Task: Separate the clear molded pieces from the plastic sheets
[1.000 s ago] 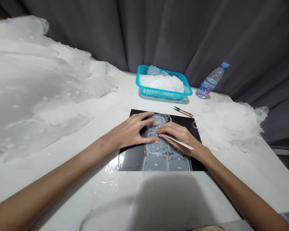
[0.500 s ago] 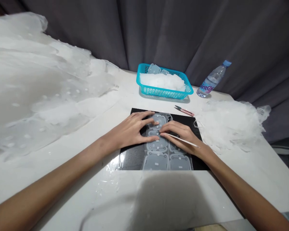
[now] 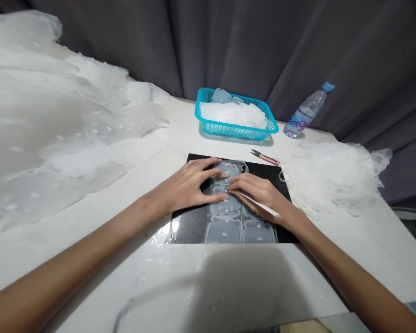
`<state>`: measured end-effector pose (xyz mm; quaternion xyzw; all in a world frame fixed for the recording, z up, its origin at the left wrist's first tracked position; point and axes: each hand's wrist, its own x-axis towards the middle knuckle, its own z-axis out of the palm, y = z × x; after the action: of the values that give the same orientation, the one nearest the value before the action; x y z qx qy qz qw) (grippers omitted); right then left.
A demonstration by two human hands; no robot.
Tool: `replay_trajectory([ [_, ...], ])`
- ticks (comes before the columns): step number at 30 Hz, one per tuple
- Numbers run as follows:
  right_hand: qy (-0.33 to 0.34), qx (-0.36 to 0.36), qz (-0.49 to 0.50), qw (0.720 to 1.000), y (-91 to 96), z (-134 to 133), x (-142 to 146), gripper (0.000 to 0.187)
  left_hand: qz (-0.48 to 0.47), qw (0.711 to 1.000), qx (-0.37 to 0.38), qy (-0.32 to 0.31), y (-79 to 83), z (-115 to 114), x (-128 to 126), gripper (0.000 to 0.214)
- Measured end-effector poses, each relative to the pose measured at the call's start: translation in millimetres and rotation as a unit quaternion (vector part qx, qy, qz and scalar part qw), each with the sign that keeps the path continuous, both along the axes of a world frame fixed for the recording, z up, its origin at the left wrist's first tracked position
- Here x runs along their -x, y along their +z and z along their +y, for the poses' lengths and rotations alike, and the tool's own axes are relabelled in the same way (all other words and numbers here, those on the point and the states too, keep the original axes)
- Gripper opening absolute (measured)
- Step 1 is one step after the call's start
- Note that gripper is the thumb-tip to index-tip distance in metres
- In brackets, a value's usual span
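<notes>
A translucent plastic sheet of moulded case shapes lies on a black mat in the middle of the white table. My left hand rests flat on the sheet's left part, fingers spread, thumb and fingertips pressing it down. My right hand is closed around a thin white stick, held like a pen. The stick's tip meets the sheet beside my left fingertips.
A turquoise basket holding white plastic pieces stands behind the mat. Pink snips lie beside it and a water bottle further right. Heaps of clear plastic film fill the left; a smaller heap sits on the right. Grey curtain behind.
The hands have stayed on the sheet, with the stick's angle shifting slightly. The view has tilted a little.
</notes>
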<state>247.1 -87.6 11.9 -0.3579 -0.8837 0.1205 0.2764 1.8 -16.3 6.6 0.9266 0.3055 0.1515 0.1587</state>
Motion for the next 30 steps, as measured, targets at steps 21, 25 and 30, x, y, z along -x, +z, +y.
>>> replay_trajectory([
  [21, 0.009, 0.009, 0.030, 0.999, -6.8, 0.5, 0.9, 0.014, -0.008, 1.000, 0.013, 0.000, -0.1, 0.3, -0.7, 0.073],
  [25, 0.004, 0.007, 0.010, 1.000, -3.4, -0.5, -0.1, 0.014, -0.003, 1.000, 0.008, 0.000, -0.5, 0.9, -0.3, 0.073],
  [30, -0.012, 0.004, -0.020, 1.000, 2.7, -3.2, -4.0, 0.014, 0.000, 1.000, 0.006, -0.001, -0.3, 0.9, -0.4, 0.073],
])
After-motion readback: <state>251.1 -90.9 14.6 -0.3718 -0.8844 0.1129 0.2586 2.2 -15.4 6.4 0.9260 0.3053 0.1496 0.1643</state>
